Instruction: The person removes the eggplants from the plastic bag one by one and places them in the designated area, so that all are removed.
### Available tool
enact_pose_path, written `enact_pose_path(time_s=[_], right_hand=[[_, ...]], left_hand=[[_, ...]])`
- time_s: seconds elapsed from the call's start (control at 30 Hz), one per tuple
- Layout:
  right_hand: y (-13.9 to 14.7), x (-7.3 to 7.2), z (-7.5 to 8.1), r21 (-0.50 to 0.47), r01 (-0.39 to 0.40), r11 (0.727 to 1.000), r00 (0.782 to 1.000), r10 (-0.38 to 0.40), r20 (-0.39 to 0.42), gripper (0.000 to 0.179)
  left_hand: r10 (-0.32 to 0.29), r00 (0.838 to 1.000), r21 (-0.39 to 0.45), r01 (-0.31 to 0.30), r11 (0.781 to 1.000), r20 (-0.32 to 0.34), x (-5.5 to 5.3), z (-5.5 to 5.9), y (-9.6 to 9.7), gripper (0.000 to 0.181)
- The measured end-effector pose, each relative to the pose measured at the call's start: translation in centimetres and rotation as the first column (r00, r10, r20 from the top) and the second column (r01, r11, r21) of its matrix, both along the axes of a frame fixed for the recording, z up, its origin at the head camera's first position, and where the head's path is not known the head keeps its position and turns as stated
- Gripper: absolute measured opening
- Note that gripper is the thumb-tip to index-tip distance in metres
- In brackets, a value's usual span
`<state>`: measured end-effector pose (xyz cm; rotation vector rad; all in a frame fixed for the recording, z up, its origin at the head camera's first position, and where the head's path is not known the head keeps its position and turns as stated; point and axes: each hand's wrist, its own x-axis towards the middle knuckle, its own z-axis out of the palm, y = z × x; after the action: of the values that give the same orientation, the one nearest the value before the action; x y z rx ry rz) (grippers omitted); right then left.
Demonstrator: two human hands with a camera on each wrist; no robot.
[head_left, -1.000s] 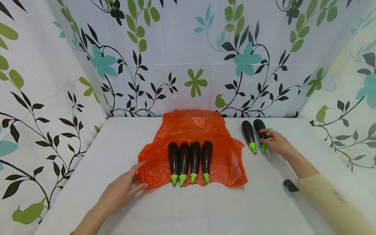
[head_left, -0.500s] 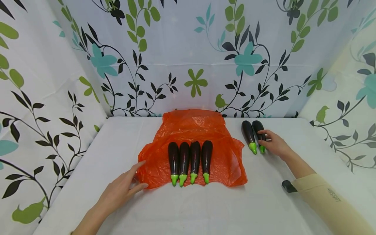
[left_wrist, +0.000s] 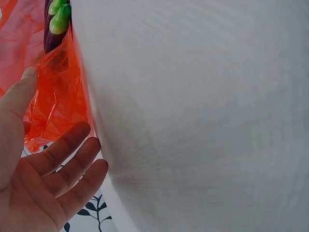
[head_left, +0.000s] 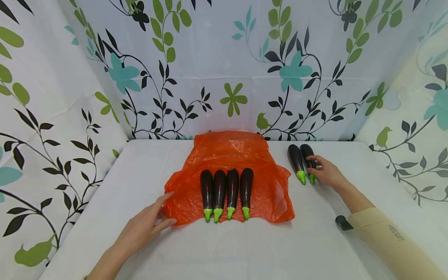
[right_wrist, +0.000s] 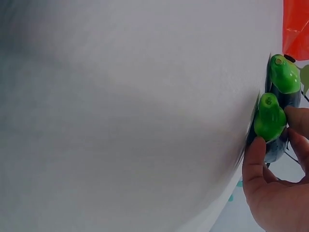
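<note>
My right hand (head_left: 328, 172) pinches a dark purple eggplant (head_left: 306, 151) with a green stem end at the right rear of the table. In the right wrist view, its green cap (right_wrist: 270, 121) shows between thumb and fingers. Close along its left side lies a second eggplant (head_left: 295, 157). Several more eggplants (head_left: 219, 190) lie in a row on an orange-red plastic bag (head_left: 185, 186) in the middle. At the bag's left edge is my left hand (head_left: 140, 225), its fingers loosely spread; the left wrist view shows the palm (left_wrist: 34, 193) holding nothing.
A white cloth covers the table (head_left: 224, 252). Beside the right sleeve (head_left: 388, 229) a dark rounded object (head_left: 343, 223) shows, partly hidden by the forearm. A patterned curtain (head_left: 224, 58) hangs behind the table and along both sides.
My right hand has shifted slightly left and nearer with the eggplant, bringing it closer to the one beside it. The left hand and the bag have stayed put.
</note>
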<state>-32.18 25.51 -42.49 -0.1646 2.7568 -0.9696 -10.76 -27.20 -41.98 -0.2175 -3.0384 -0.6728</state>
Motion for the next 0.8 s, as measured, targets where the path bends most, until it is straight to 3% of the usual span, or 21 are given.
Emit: enact_pose_path(time_s=[0.53, 0.8], right_hand=[[0.2, 0.6, 1.5, -0.015, 0.010, 1.000, 1.000, -0.010, -0.029, 0.055], [-0.6, 2.6, 3.7, -0.064, 0.009, 0.998, 0.995, -0.015, -0.095, 0.062]], left_hand=[[0.003, 1.000, 0.000, -0.003, 1.000, 0.003, 0.0, 0.0, -0.1, 0.076], [0.000, 1.000, 0.006, 0.000, 1.000, -0.008, 0.1, -0.1, -0.1, 0.076]])
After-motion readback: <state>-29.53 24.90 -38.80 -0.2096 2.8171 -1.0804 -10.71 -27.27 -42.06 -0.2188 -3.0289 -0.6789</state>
